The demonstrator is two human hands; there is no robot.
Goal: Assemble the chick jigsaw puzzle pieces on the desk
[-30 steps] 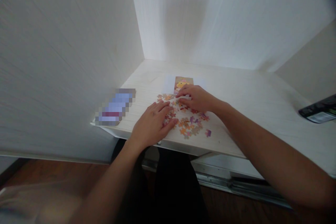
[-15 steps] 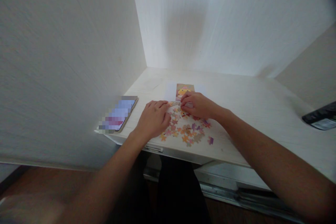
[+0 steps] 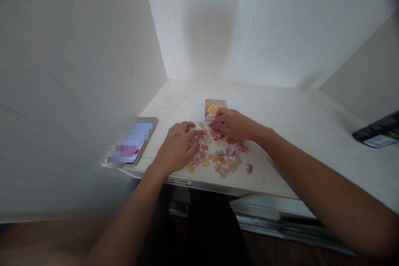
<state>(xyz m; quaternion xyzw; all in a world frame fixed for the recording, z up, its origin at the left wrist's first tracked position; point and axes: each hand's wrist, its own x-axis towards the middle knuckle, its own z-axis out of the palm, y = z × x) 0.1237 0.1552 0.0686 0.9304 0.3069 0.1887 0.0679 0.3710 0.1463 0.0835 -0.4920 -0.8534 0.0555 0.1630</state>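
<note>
R hand (image 3: 233,124): thumb + fingertips held close tog. at approx 12 o'clock of puzzle pcs (image 3: 221,158); can't tell if a pc is gripped. L hand (image 3: 177,146): fingers loosely spread, index extended over pcs at approx 10. Purple pc (image 3: 249,168) seen at 4. Pic card (image 3: 213,106) at 12, partly covered by R hand. Phone (image 3: 134,141) at 9, dark container (image 3: 378,131) at 3, all on white desk (image 3: 296,112).

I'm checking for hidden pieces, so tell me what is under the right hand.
Colourful puzzle pieces on the white tabletop show along the lower edge of the right hand. Whatever lies beneath its palm is covered and unseen.
</note>
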